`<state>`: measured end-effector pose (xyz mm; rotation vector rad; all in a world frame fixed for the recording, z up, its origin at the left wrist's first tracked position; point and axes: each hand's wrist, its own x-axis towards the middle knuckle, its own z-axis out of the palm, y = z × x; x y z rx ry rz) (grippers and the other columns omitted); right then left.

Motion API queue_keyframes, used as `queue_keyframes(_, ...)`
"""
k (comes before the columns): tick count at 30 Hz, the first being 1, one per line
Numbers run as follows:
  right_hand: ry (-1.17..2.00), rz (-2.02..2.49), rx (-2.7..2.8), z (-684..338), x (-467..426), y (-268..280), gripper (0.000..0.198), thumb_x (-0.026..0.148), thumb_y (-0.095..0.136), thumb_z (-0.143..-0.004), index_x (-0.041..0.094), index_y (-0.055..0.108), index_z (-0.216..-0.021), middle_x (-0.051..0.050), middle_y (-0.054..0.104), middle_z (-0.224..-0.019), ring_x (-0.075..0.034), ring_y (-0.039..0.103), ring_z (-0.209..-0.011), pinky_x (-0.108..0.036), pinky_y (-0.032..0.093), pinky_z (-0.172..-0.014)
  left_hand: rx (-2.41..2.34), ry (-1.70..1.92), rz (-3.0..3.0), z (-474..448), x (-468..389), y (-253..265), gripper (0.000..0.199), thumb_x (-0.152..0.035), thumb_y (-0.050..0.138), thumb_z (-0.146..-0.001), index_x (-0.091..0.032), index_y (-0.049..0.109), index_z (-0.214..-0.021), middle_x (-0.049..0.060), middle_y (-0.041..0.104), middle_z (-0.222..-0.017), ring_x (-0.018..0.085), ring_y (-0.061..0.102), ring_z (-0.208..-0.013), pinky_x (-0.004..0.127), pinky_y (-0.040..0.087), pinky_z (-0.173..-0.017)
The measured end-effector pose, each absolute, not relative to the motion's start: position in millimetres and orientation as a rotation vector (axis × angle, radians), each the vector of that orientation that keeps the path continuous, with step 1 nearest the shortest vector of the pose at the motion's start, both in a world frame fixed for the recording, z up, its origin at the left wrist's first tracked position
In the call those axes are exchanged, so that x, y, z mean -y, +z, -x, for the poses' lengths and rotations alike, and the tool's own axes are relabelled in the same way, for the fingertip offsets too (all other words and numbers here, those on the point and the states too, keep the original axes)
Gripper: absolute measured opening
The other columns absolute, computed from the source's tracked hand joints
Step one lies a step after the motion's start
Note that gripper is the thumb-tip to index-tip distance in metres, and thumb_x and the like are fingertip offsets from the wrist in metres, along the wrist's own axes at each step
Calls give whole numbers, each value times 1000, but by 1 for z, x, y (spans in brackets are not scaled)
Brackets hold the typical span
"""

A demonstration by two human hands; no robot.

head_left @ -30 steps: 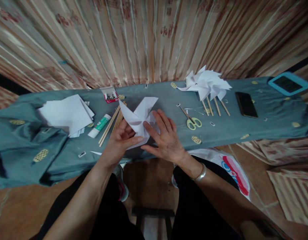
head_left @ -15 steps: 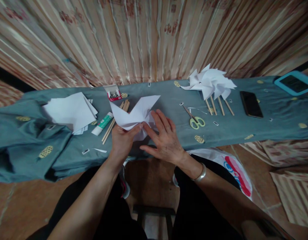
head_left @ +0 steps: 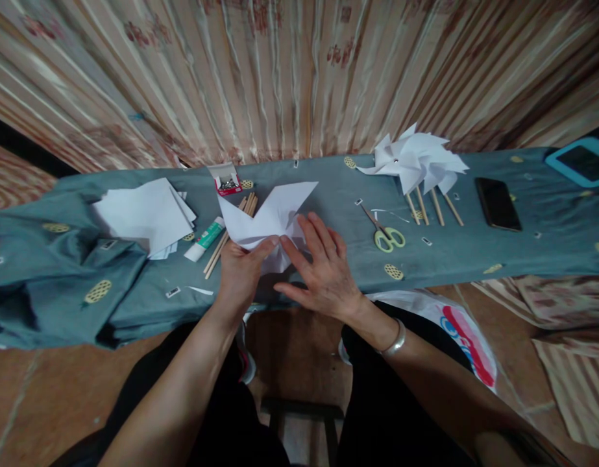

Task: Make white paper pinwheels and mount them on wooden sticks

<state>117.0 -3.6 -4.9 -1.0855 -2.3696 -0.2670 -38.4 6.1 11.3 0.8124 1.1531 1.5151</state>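
Note:
A white paper pinwheel [head_left: 266, 224] with folded blades is between my hands, above the cloth-covered table. My left hand [head_left: 241, 269] grips it, with the thumb pressed at the centre and the fingers hidden underneath. My right hand [head_left: 323, 269] has its fingers spread; the index fingertip touches the paper beside the left thumb, and the others lie along the right blade. Under the pinwheel's left side lie several wooden sticks [head_left: 221, 250], next to a green and white glue stick [head_left: 205, 239]. Behind them stands an open red and white box [head_left: 228, 184] of small metal pins.
White paper sheets [head_left: 146, 217] are stacked at the left. To the right lie green-handled scissors [head_left: 384, 235], several finished pinwheels [head_left: 418, 159] on sticks, a black phone [head_left: 498, 203] and a blue-framed device [head_left: 581, 162]. A curtain [head_left: 299, 78] hangs behind the table [head_left: 338, 253].
The whole view has shifted slightly, so things appear a little further right. Both hands keep nearly the same pose on the pinwheel.

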Motion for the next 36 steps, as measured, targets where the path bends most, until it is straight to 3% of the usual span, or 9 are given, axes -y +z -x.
queue_keyframes(30, -201, 1090, 2395, -116, 7, -3, 67, 62, 49, -90, 17, 51, -140, -16, 38, -156, -34, 21, -149, -52, 24, -114, -1214, 1521, -817, 39, -7, 7, 27, -27, 83, -64, -18, 75, -87, 4, 77, -81, 20, 71, -78, 32, 56, -77)
queue_keyframes(36, -283, 1046, 2348, -115, 8, 2, 65, 63, 45, -91, 17, 53, -137, -17, 44, -151, -32, 27, -147, -49, 27, -113, -1204, 1527, -805, 41, -7, 8, 29, -29, 83, -62, -16, 75, -87, 4, 76, -81, 21, 71, -80, 32, 56, -77)
